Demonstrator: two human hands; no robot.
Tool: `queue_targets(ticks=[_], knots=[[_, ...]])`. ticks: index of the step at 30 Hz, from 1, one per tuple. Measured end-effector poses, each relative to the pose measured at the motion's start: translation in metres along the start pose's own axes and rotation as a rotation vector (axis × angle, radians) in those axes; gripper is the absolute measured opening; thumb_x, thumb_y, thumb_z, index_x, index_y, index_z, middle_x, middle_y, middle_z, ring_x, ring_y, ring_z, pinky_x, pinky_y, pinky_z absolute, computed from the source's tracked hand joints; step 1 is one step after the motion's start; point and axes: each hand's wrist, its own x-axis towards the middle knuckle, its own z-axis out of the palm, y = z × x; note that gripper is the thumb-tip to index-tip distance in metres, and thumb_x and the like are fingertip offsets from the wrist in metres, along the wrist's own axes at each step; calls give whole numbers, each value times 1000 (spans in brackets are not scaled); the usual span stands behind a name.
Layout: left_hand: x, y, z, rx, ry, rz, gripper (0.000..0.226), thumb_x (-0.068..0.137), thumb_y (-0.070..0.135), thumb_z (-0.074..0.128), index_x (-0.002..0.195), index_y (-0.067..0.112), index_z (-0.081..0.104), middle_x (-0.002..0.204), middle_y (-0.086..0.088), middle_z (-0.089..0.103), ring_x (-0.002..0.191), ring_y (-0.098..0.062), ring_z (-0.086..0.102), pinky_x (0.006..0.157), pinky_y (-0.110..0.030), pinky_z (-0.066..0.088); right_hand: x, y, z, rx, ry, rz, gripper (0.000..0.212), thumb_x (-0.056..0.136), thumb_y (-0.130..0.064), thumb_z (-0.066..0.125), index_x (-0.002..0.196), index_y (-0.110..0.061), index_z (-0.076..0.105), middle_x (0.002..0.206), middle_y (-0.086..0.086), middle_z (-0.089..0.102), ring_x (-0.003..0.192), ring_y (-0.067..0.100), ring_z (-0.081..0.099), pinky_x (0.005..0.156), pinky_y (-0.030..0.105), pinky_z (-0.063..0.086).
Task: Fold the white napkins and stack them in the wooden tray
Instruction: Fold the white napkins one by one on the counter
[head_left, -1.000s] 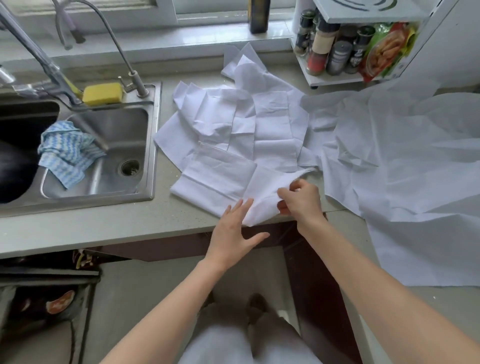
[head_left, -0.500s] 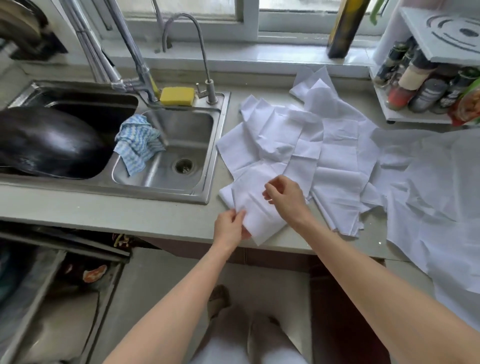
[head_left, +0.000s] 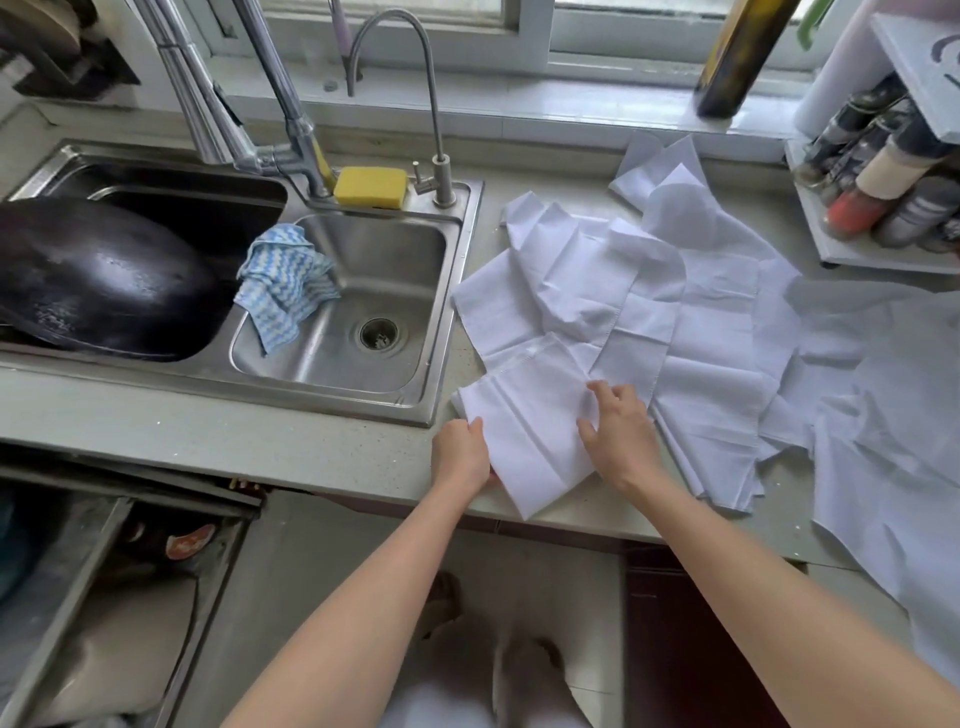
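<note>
Head view: folded napkin on counter edge, between both hands.
Sink beyond left fingers holds blue cloth, wok; loose napkin pile beyond right fingers. Left hand pinches napkin's left edge; right hand presses it, fingers spread. Risk: near corner overhangs counter, fold could slip off. Wooden tray not visible.

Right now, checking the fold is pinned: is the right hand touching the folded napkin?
Touching. The head view shows the right hand lying with spread fingers on the folded napkin, no gap showing between them.
</note>
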Motion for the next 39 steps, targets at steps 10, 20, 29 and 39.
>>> queue_targets(ticks=[10, 20, 29, 39], knots=[[16, -5, -19, 270, 101, 58, 52, 96, 30, 51, 51, 12, 35, 59, -12, 52, 61, -26, 47, 50, -32, 29, -14, 11, 5, 195, -17, 164, 13, 88, -11, 56, 98, -8, 49, 97, 12, 62, 88, 31, 56, 72, 37, 46], [0, -17, 5, 765, 413, 773, 52, 85, 12, 62, 136, 10, 51, 139, -10, 51, 129, -30, 48, 105, -44, 42, -18, 2, 24, -104, 376, -336, 41, 80, -6, 70, 119, -2, 59, 120, 18, 60, 109, 37, 59, 87, 43, 49], [13, -54, 15, 822, 129, 583, 70, 98, 52, 24, 150, 23, -12, 156, -13, -21, 145, -25, -20, 119, -35, -10, 20, 22, 66, -318, 26, -377, 60, 99, -51, 17, 147, -31, -13, 157, -5, -16, 142, 11, -22, 111, 28, -25], [0, -51, -26, 962, -115, 1064, 84, 90, 62, 34, 151, 7, 19, 158, -13, 14, 147, -27, 13, 120, -39, 8, -37, 80, 22, -412, -104, -804, 71, 97, -54, 33, 151, -10, 22, 159, 8, 14, 147, 21, 13, 119, 38, 12]])
